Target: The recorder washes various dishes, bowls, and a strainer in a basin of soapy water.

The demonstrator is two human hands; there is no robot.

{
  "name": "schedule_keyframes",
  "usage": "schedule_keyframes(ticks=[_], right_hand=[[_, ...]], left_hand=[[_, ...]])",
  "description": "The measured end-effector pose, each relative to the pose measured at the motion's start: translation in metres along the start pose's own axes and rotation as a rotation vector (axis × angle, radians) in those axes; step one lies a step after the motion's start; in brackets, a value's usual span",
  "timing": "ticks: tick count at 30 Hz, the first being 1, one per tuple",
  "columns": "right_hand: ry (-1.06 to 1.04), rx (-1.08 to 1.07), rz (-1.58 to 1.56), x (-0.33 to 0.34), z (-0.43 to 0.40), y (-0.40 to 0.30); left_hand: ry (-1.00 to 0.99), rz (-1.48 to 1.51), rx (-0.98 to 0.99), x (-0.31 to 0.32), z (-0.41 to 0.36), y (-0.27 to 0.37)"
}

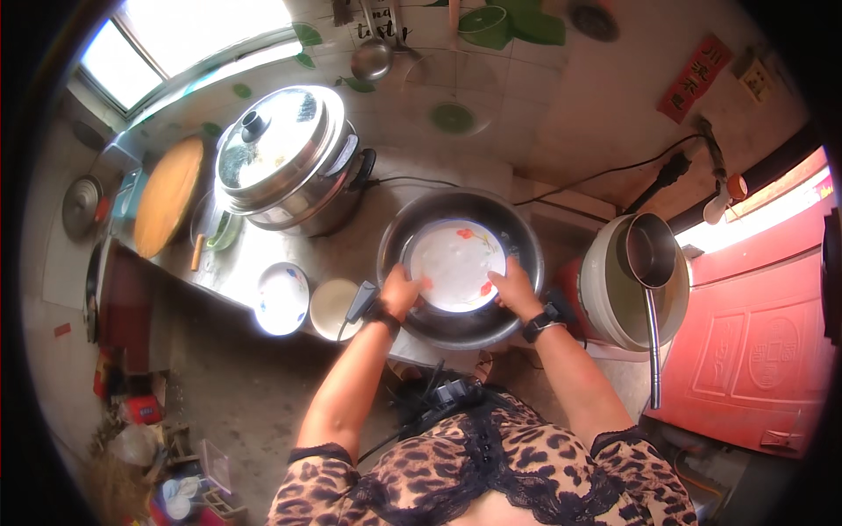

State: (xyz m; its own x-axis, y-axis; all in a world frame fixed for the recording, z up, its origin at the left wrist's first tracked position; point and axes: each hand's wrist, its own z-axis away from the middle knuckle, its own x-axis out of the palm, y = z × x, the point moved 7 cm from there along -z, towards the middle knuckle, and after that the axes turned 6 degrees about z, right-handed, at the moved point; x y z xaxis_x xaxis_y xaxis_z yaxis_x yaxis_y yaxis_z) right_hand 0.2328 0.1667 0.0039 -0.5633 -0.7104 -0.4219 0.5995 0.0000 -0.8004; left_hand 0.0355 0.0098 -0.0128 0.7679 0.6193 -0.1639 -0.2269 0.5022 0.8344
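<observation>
Between my two hands is a white plate (454,263) with red flowers, held by its left and right rims over a wide metal basin (460,334). My left hand (400,292) grips the left rim, its thumb on the upper face. On the opposite rim, my right hand (518,290) has its thumb pressed on top too. The fingers under the plate are mostly hidden. Left of the basin, a cream bowl (332,309) stands at the counter's front edge, beside a white dish (282,299) with blue and red flowers.
A lidded steel steamer pot (296,171) stands at the back left of the counter (247,263). Past it leans a round wooden board (169,197). At right, a long-handled metal ladle (651,256) rests across a large white bucket (602,296), near a red door (750,329).
</observation>
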Motion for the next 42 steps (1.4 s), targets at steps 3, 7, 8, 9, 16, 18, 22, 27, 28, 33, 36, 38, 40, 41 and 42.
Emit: schedule_keyframes(ticks=[3, 7, 8, 9, 16, 18, 22, 27, 28, 33, 36, 38, 40, 41, 42], right_hand=[[0.064, -0.070, -0.234, -0.005, 0.004, 0.001], [0.103, -0.107, -0.312, -0.010, 0.014, -0.024], [0.090, -0.121, -0.315, -0.002, 0.015, -0.030], [0.147, -0.134, -0.408, -0.006, 0.016, -0.029], [0.139, 0.192, -1.037, 0.055, 0.037, -0.022], [0.045, 0.205, -1.052, 0.051, 0.034, -0.021], [-0.184, 0.281, -0.896, 0.038, 0.033, -0.014], [0.018, 0.213, -0.973, 0.063, 0.038, -0.019], [0.126, 0.184, -1.005, 0.069, 0.037, -0.017], [-0.162, 0.273, -0.887, 0.045, 0.042, -0.007], [-0.165, 0.307, -0.828, 0.050, 0.043, -0.005], [0.218, 0.234, -0.924, 0.056, 0.042, -0.003], [0.187, 0.155, -1.063, 0.071, 0.040, -0.005], [0.118, 0.199, -1.026, 0.070, 0.039, 0.002], [0.066, 0.219, -0.993, 0.064, 0.042, 0.002]], left_hand=[[0.034, 0.206, -0.046, 0.008, 0.004, 0.010], [-0.044, 0.552, -0.107, 0.026, 0.003, 0.018], [-0.067, 0.705, -0.111, 0.024, -0.010, 0.006], [-0.110, 0.855, -0.123, 0.032, -0.011, 0.013], [0.021, 1.156, -0.087, 0.084, 0.022, 0.020], [-0.031, 1.143, -0.099, 0.081, 0.020, 0.020], [-0.140, 0.945, -0.091, 0.049, 0.012, 0.043], [0.165, 1.118, 0.081, 0.069, 0.017, 0.013], [0.158, 1.183, 0.088, 0.076, 0.019, 0.008], [-0.114, 1.045, -0.100, 0.054, 0.020, 0.038], [-0.093, 1.002, 0.018, 0.058, 0.020, 0.036], [0.055, 1.221, 0.082, 0.079, 0.032, 0.028], [0.072, 1.255, 0.066, 0.089, 0.031, 0.019], [0.003, 1.248, 0.045, 0.087, 0.027, 0.017], [-0.078, 1.208, -0.057, 0.082, 0.020, 0.014]])
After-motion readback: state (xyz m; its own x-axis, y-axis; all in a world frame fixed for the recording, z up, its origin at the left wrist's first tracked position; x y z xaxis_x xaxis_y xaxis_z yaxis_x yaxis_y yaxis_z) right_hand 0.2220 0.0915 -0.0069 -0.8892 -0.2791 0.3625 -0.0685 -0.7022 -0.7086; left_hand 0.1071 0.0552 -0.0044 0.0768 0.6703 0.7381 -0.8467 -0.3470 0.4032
